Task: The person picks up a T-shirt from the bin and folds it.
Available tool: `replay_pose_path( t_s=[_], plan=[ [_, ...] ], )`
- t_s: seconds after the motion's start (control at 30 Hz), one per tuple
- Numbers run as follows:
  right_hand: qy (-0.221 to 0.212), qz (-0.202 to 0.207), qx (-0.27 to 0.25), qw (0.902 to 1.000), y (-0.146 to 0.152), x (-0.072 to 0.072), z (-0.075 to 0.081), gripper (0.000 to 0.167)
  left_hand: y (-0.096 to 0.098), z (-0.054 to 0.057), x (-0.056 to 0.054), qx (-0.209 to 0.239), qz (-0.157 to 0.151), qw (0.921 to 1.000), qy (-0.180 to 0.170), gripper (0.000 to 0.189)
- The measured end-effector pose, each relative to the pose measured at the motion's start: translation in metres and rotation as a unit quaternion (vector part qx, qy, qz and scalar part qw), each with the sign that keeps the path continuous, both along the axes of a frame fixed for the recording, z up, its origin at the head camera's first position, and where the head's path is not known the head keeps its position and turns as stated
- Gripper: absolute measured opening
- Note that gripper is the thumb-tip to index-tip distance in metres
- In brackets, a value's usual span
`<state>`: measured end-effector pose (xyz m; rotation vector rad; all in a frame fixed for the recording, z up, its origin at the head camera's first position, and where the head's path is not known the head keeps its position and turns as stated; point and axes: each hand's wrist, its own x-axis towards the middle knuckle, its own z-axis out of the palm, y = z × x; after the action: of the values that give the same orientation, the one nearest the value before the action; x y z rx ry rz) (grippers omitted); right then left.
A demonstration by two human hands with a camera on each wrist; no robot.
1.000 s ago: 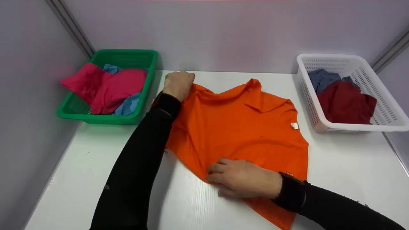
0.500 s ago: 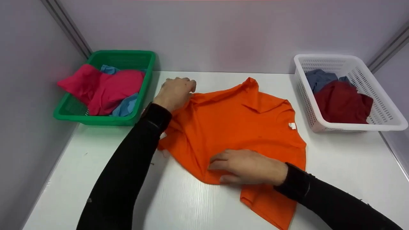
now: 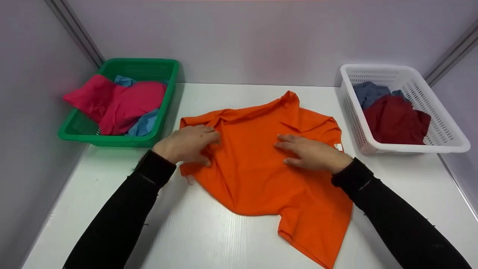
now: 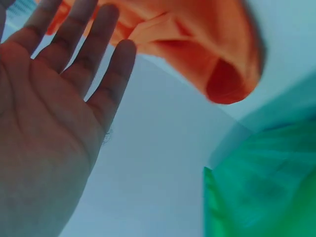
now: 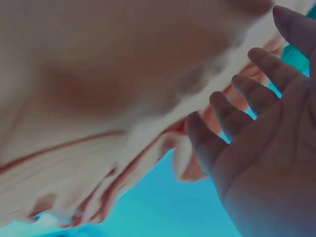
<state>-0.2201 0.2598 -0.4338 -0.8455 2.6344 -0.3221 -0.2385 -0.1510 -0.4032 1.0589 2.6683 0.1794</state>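
An orange collared shirt [image 3: 250, 179] lies spread on the white table, its collar toward the back wall and one sleeve at the front right. My left hand [image 3: 188, 144] is over the shirt's left sleeve, fingers extended and holding nothing. In the left wrist view the palm of that hand [image 4: 44, 113] shows with fingers straight, beside the shirt's sleeve opening [image 4: 224, 84]. Over the right half of the shirt is my right hand [image 3: 312, 151], fingers spread. The right wrist view shows its bare palm [image 5: 266, 143] beside the shirt fabric [image 5: 98, 98].
At the back left stands a green basket [image 3: 112, 140] with pink and blue clothes [image 3: 130, 101] in it. A white basket [image 3: 418, 148] at the back right holds dark red and blue-grey clothes [image 3: 396, 116]. Pale walls close off the table's back and sides.
My left hand has let go of the shirt's left shoulder and come toward the front left. My right hand has moved from the shirt's near edge up and right across it.
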Motion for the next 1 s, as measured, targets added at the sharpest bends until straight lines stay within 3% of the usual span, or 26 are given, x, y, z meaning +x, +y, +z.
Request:
replay_pose_path(
  t_s=[0.23,0.47,0.63,0.8,1.0],
  plan=[
    [-0.038,-0.032,0.001,0.9988,0.011,-0.017,-0.004,0.069,-0.012,-0.020,0.014,-0.017,-0.022,0.9991,0.031,0.100],
    [-0.035,-0.068,0.002,0.9971,0.023,-0.036,-0.003,0.073,-0.018,-0.025,0.027,-0.036,-0.030,0.9971,0.061,0.121],
    [-0.032,-0.070,-0.007,0.9970,0.032,-0.050,-0.004,0.073,-0.021,-0.029,0.034,-0.045,-0.004,0.9990,0.004,0.124],
    [-0.035,-0.064,-0.011,0.9973,0.034,-0.057,-0.003,0.076,-0.023,-0.034,0.036,-0.060,0.039,0.9952,-0.068,0.129],
    [-0.035,-0.061,-0.005,0.9975,0.034,-0.054,-0.003,0.079,-0.017,-0.025,0.031,-0.068,0.077,0.9909,-0.088,0.115]
  ],
)
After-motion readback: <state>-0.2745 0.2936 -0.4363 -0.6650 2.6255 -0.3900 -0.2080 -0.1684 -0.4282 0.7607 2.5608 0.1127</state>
